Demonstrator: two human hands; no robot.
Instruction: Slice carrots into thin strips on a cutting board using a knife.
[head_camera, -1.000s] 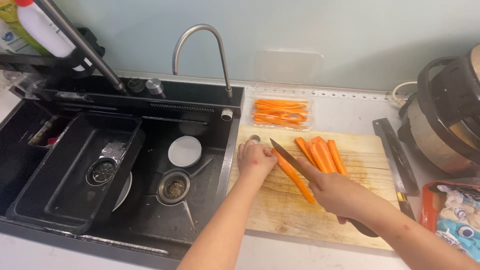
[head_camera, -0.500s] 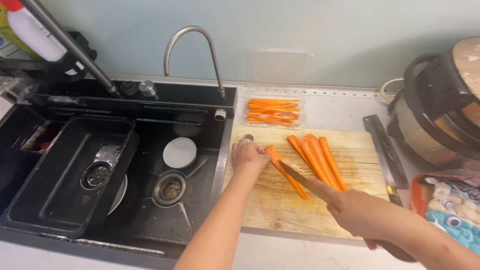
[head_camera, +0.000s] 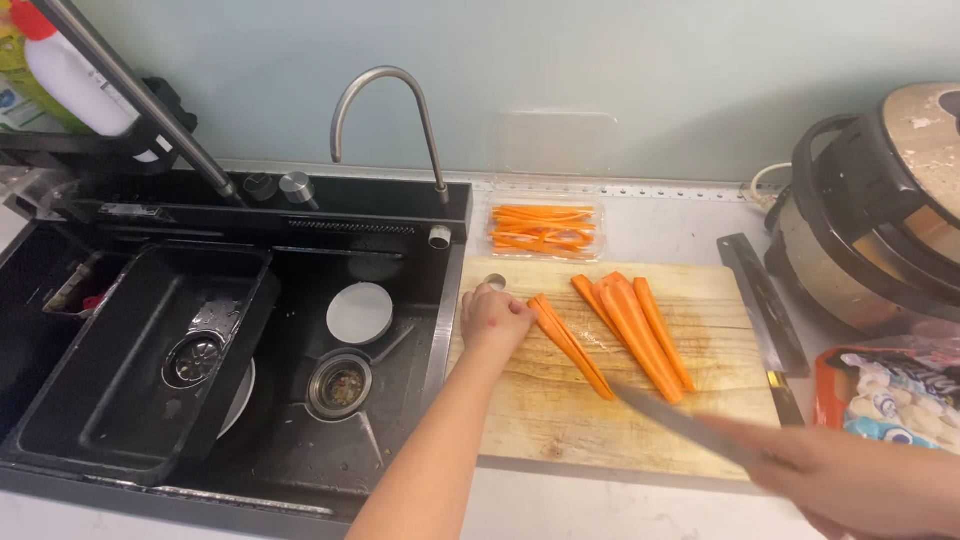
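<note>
A pale green wall backs a kitchen counter where a black sink (head_camera: 250, 330) with a curved steel tap (head_camera: 385, 110) sits to the left of a rectangular wooden cutting board (head_camera: 560, 420). On the board, the left hand (head_camera: 493, 318) is curled closed, fingertips tucked, pressing down on the near end of a long orange carrot strip (head_camera: 572, 345) that lies slanted across the wood. Just to its right lies a cluster of similar orange carrot wedges (head_camera: 635, 330), touching one another and apart from the held strip. The right hand (head_camera: 860, 485), blurred at the lower right corner, is wrapped around the handle of a long steel kitchen knife (head_camera: 680, 425), its blade pointing toward the far tip of the held strip. Beyond the board, a clear shallow plastic tray of thin carrot sticks (head_camera: 543, 230) rests against the wall, a dark flat knife-like bar (head_camera: 765, 305) lies along the board's right edge, and a round metal cooker with a dark lid (head_camera: 880, 210) stands at the far right. To slice this strip cleanly, it seems best to keep the left knuckles bent and clear of the edge, hold the strip flat side down so it cannot roll, and draw the blade lengthwise in one steady pass rather than chopping.
</note>
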